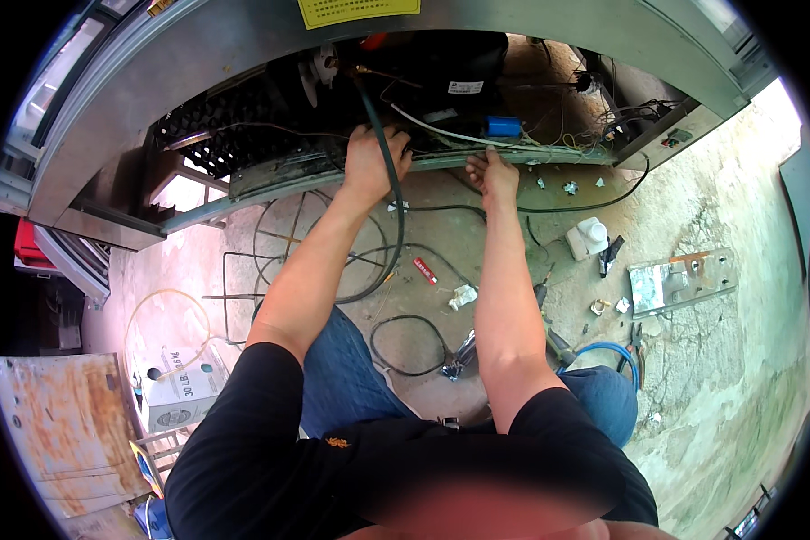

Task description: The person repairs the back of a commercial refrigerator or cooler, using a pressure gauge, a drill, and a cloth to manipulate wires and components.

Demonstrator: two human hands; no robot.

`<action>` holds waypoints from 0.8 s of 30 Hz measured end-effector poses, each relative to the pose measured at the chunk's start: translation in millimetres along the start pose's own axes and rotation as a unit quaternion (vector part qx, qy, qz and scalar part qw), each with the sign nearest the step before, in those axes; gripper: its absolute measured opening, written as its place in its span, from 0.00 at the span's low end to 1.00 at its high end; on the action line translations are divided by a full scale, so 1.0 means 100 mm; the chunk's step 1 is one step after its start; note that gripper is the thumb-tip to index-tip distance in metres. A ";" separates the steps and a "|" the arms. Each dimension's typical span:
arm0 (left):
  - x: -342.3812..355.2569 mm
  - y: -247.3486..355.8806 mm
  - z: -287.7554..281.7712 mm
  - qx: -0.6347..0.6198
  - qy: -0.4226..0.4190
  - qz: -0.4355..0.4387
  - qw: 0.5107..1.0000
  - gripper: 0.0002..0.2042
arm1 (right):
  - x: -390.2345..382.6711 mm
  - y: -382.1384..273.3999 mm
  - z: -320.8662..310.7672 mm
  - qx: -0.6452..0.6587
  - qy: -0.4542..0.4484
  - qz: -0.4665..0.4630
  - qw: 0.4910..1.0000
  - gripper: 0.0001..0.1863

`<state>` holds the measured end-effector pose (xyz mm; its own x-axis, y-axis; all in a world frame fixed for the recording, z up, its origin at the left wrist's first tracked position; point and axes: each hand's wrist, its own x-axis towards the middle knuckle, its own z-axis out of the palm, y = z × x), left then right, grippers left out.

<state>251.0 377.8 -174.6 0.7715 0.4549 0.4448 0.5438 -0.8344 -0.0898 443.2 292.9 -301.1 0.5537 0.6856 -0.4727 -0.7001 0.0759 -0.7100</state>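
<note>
At left is a box (pixel 184 389), then the machine's lower rail (pixel 279 175). The left hand (pixel 369 166) reaches over it, fingers curled, grip hidden; a black hose (pixel 400 225) crosses before it. The right hand (pixel 497 178), fingers bent, grip unclear, is at the rail near a blue cylinder (pixel 504 126). Rightward, a bottle (pixel 589 238) and plate (pixel 706 284) are on the floor (pixel 684 378).

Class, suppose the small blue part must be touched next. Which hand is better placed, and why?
Likely the right hand: it is just below the small blue part in the picture, while the left hand is farther away, with a dark hose crossing before it.
</note>
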 end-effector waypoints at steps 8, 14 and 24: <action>-0.04 -0.02 -0.03 0.006 -0.021 0.010 1.000 0.14 | -0.02 -0.03 0.04 0.018 0.009 0.018 1.000 0.16; -0.05 -0.07 -0.03 0.000 -0.017 0.016 1.000 0.15 | 0.01 -0.01 0.08 0.046 0.003 0.022 0.999 0.16; -0.02 -0.11 0.01 0.007 -0.004 0.003 1.000 0.15 | 0.02 0.00 0.13 0.072 0.001 0.005 0.997 0.17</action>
<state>243.7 386.5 -175.7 0.7773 0.4531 0.4365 0.5442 -0.8323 -0.1051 438.4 303.9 -294.9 0.5472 0.6853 -0.4806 -0.7631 0.1724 -0.6229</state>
